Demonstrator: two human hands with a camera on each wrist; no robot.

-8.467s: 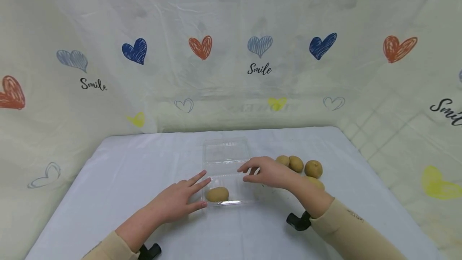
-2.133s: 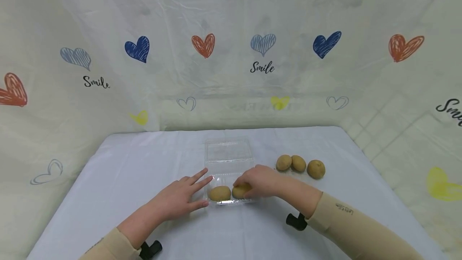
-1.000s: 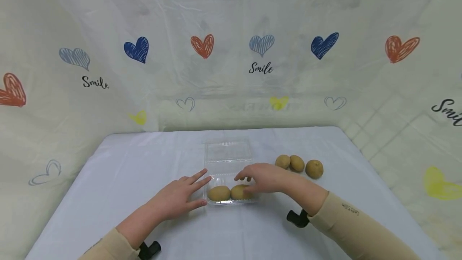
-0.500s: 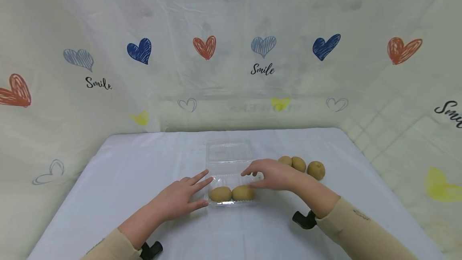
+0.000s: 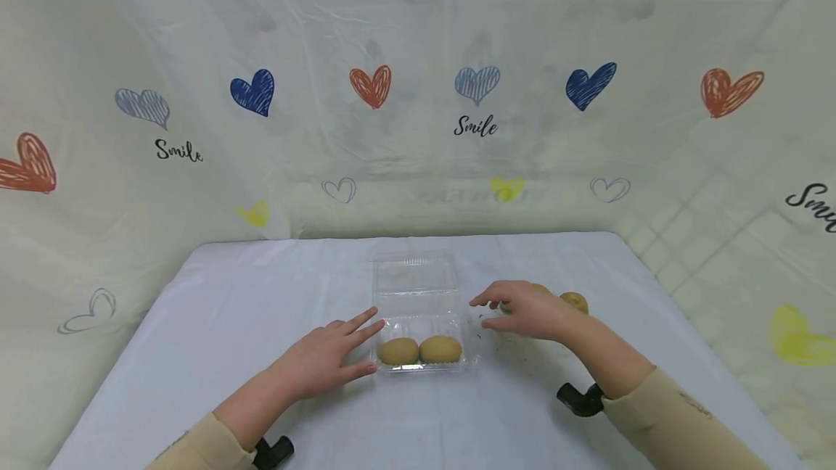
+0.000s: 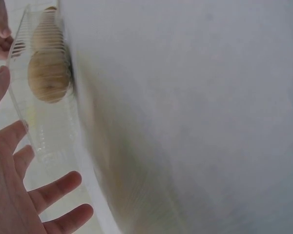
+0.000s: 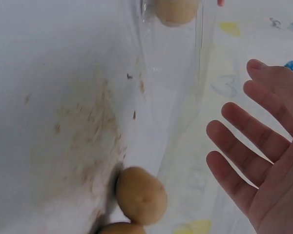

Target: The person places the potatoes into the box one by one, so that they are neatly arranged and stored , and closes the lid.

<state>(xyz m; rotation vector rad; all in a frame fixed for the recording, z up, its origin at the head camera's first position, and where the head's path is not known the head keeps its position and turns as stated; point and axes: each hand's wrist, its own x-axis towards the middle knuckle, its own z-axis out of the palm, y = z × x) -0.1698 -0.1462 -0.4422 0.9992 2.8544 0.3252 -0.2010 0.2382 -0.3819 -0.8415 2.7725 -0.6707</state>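
Observation:
A clear plastic clamshell container (image 5: pixel 418 324) lies with its lid (image 5: pixel 415 275) folded back away from me. Two potatoes, one on the left (image 5: pixel 399 352) and one on the right (image 5: pixel 440 349), sit side by side along its near edge. My left hand (image 5: pixel 316 363) has its fingers spread at the container's left edge; whether they press on it, I cannot tell. Right of the container hovers my right hand (image 5: pixel 525 312), fingers loosely bent and holding nothing. It partly covers the loose potatoes behind it; two of these, one rounder potato (image 7: pixel 141 195) and another potato (image 7: pixel 122 228), show in the right wrist view.
One loose potato (image 5: pixel 575 302) shows past the right hand on the white cloth-covered table (image 5: pixel 366 419). Brown crumbs (image 7: pixel 100 114) are scattered on the cloth beside the container. A pale curtain (image 5: pixel 418 151) printed with hearts hangs behind the table.
Earlier the right hand set a second potato into the container beside the first. It has since let go and moved right, toward the loose potatoes. The left hand has stayed put.

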